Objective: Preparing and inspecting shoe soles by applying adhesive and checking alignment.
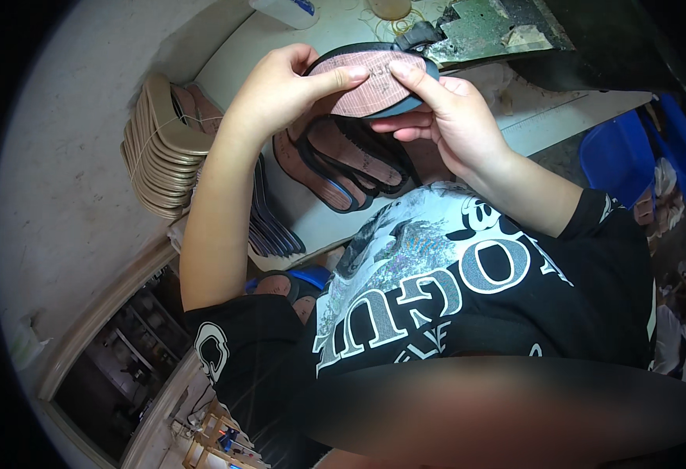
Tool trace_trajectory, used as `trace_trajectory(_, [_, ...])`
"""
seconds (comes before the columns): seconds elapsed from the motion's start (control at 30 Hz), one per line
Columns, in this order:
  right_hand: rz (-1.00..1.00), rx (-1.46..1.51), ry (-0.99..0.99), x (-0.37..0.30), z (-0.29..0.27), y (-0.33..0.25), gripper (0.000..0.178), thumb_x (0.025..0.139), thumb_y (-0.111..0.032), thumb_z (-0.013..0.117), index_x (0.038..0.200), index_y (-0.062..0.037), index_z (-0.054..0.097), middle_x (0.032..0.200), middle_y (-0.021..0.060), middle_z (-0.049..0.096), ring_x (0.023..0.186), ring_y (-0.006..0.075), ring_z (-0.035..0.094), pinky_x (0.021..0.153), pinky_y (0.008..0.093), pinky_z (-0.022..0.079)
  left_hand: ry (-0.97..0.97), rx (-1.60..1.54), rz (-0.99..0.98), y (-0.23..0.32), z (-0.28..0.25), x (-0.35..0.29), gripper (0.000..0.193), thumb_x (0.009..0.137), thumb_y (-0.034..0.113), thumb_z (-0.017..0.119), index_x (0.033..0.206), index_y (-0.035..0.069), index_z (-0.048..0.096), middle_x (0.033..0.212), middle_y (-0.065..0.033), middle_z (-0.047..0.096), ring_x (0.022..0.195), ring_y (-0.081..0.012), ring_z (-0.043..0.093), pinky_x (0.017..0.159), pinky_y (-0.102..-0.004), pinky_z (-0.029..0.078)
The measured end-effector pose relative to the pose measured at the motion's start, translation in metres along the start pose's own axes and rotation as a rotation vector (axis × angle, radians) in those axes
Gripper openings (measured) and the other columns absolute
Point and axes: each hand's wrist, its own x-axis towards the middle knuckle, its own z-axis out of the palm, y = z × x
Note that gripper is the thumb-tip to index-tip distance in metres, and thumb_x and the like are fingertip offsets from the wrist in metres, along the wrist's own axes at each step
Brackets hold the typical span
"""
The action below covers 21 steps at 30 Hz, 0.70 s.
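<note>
A pale desk [538,125] is seen across the upper middle of the frame. A fanned pile of dark-edged pinkish insoles [343,160] is laid on it at centre. A stack of tan soles [159,144] is leaned at its upper-left edge. A white bottle [284,11] and a green worn pad [488,27] are set along the top.
</note>
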Motion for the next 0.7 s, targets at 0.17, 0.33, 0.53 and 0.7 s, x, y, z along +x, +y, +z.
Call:
trace_trajectory(0.17, [-0.048, -0.097, -0.059, -0.002, -0.001, 0.003, 0.037, 0.093, -0.034, 0.058, 0.108, -0.0009, 0.065, 0.095, 0.0097, 0.070, 0.083, 0.0166, 0.070, 0.068, 0.0208, 0.052, 0.082, 0.055, -0.006, 0.003, 0.008, -0.015, 0.049, 0.075, 0.046, 0.078, 0.088, 0.003, 0.060, 0.067, -0.0019, 0.056, 0.058, -0.0076, 0.052, 0.050, -0.0203, 0.040])
trace_trajectory(0.33, [-0.113, -0.145, -0.092, -0.004, 0.001, 0.007, 0.035, 0.092, -0.032, 0.061, 0.108, -0.0015, 0.066, 0.093, 0.0060, 0.069, 0.085, 0.0113, 0.066, 0.073, 0.0213, 0.051, 0.026, -0.049, 0.024, 0.008, 0.021, -0.022, 0.046, 0.080, 0.046, 0.073, 0.086, 0.002, 0.060, 0.066, -0.0006, 0.057, 0.056, -0.0070, 0.054, 0.045, -0.0223, 0.043])
trace_trajectory(0.53, [-0.212, -0.250, -0.185, -0.003, -0.009, 0.019, 0.029, 0.088, -0.023, 0.066, 0.105, -0.0001, 0.065, 0.093, 0.0054, 0.068, 0.083, 0.0075, 0.063, 0.074, 0.0232, 0.051, 0.025, -0.192, -0.109, 0.017, 0.037, -0.024, 0.046, 0.084, 0.045, 0.069, 0.085, -0.001, 0.064, 0.068, -0.0040, 0.062, 0.055, -0.0086, 0.059, 0.046, -0.0219, 0.047])
trace_trajectory(0.7, [-0.275, -0.298, -0.189, -0.006, -0.018, 0.019, 0.026, 0.087, -0.015, 0.068, 0.105, 0.0022, 0.063, 0.092, 0.0072, 0.069, 0.082, 0.0083, 0.063, 0.074, 0.0241, 0.052, 0.079, -0.274, -0.179, 0.026, 0.048, -0.028, 0.055, 0.085, 0.049, 0.066, 0.090, -0.006, 0.064, 0.071, -0.0097, 0.066, 0.052, -0.0141, 0.063, 0.044, -0.0237, 0.052])
